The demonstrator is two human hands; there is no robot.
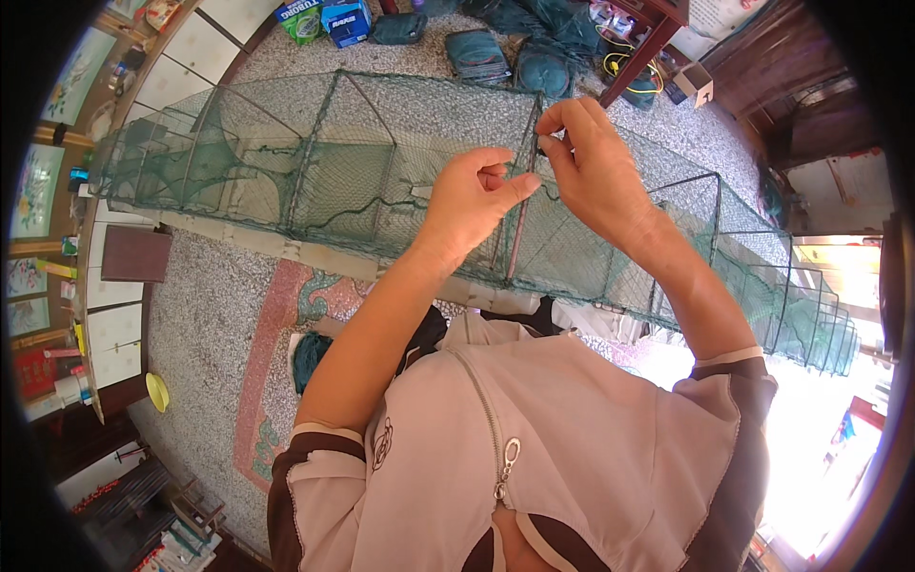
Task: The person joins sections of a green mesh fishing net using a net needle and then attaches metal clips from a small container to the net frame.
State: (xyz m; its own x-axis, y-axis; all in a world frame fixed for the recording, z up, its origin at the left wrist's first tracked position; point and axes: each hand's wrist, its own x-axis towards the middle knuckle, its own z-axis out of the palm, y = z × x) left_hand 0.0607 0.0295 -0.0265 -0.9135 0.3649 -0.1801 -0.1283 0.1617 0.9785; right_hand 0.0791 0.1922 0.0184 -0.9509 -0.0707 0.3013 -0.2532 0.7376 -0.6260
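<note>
netting [353,181], green and one long piece, extends in front of the person from left to right, opened over dark frames [718,205]. as i judge, the spreading is already done, while the work at the middle frame, where both hands are, seems unfinished; how much is left, i cannot tell. the left hand [477,202] has its fingers curled, with narrow gap between thumb and forefinger; whether a thin thread is there, i cannot tell. the right hand [593,157] brings thumb and forefinger close together beside the upper part of this frame, but what they pinch is not clear. counting: two hands, one netting, at least five frames, at least three dark green bundles [477,57] on the floor [200,286], one blue box [345,24] and one yellow bowl [157,392].
</note>
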